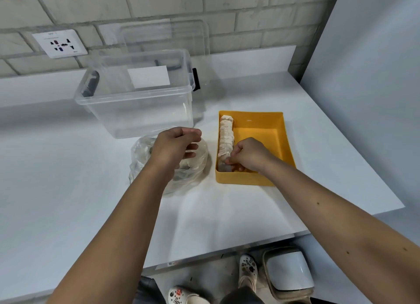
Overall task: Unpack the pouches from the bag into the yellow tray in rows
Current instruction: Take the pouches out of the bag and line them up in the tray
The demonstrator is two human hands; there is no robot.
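My right hand (248, 153) is down inside the yellow tray (256, 131), at its near left corner. Thumb and fingertips are pinched on a pouch (223, 166) at the near end of the row. The other fingers are curled under, and the wrist crosses the tray's near wall.

The row of pouches (226, 135) runs along the tray's left wall from the far corner toward me. The pouches are pale and crinkled and packed tightly one against the next. To the right of the row, the tray floor is bare yellow.

Just left of the tray, the clear plastic bag (193, 169) sits crumpled on the white tabletop (68, 167) with its mouth facing up. My left hand (172, 144) hovers over that mouth with the fingers loosely curled, and I see nothing held in it. What lies inside the bag is too blurred to make out.

Beyond the bag, up and left of the tray, is a clear storage box (136, 108) with a white label on its side. Its lid (181, 35) leans against the brick wall behind it. A wall socket (60, 43) sits further left. Below the tabletop's near edge, my shoes (248, 267) show on the floor.
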